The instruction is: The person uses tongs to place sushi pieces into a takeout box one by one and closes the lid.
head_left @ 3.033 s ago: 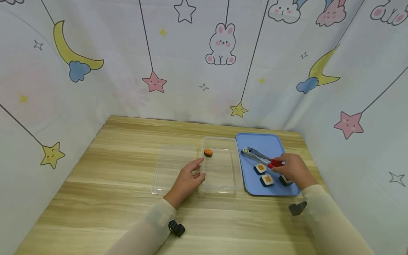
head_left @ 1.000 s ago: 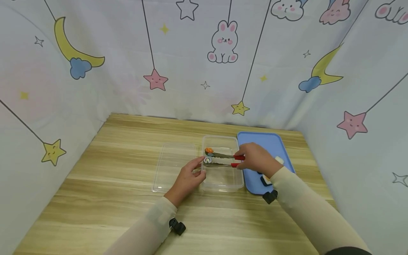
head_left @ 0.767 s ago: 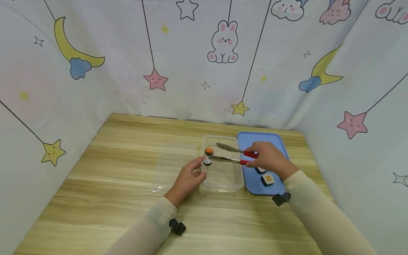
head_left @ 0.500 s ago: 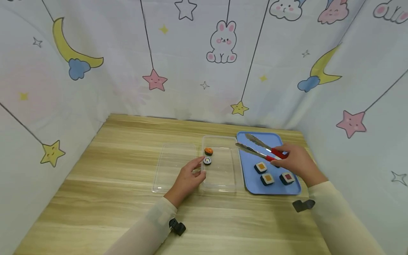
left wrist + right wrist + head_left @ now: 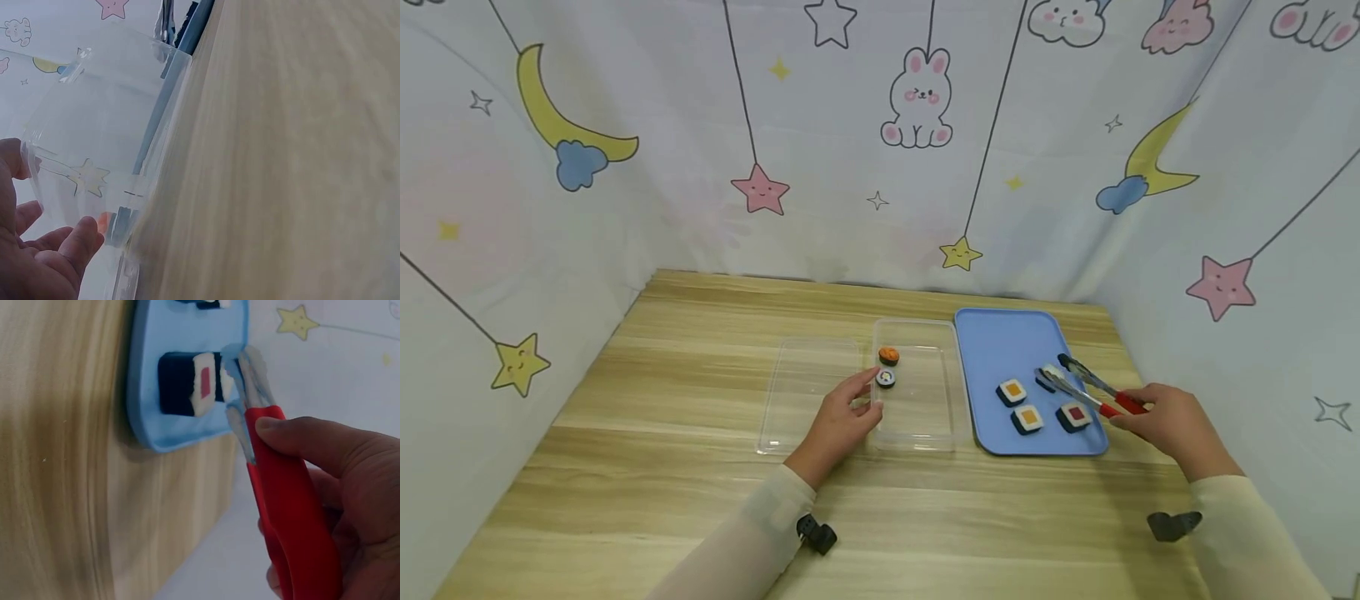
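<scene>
My right hand point(image 5: 1172, 425) holds red-handled metal tongs point(image 5: 290, 512), thumb on the upper handle. The tongs' tips are spread around a white-and-black toy sushi piece point(image 5: 1050, 372) on the blue tray point(image 5: 1003, 337), partly hidden by an arm of the tongs. My left hand point(image 5: 838, 419) rests at the left wall of a clear plastic box point(image 5: 925, 421), fingertips and thumb at its side. In that box, near the left wall, sit an orange-topped sushi piece point(image 5: 889, 356) and a small round sushi roll point(image 5: 885, 377).
Two square sushi pieces with yellow centres, one at the back point(image 5: 1011, 392) and one in front point(image 5: 1027, 419), and a red-centred sushi piece point(image 5: 1073, 417) lie on the tray. A clear lid point(image 5: 805, 396) lies left of the box. A patterned curtain point(image 5: 842, 233) encloses the wooden table point(image 5: 700, 400).
The tongs carried the round roll from the tray into the box and let it go. My right hand then moved back right over the tray. My left hand stayed at the box.
</scene>
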Tool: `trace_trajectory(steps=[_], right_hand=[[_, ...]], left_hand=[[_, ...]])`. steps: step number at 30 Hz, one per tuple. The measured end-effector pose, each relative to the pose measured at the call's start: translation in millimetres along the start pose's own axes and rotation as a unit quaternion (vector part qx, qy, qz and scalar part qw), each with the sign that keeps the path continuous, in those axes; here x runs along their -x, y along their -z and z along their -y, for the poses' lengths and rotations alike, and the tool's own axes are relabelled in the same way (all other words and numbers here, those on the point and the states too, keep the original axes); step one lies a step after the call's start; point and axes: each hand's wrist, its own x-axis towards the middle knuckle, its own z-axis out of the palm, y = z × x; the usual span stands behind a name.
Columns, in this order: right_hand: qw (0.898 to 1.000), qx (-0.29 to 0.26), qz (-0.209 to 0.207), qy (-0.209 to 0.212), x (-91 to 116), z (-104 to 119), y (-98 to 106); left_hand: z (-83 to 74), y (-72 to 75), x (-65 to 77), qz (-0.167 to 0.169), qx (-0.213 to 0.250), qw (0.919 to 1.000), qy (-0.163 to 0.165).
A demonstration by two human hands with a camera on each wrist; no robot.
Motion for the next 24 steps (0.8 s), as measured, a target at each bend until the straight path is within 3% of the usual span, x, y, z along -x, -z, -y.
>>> trace_trajectory(steps=[6,24], right_hand=[[1.0,-0.005,0.013,-0.013,4.3,-3.5,-2.5],[1.0,-0.004,-0.028,0.01,7.4,-8.5,-7.9]], left_hand=[[-0.8,0.4,0.7,-0.001,0.003,1.0,0.002],[-0.9,0.5,0.5,0.001,-0.003,1.0,0.003]])
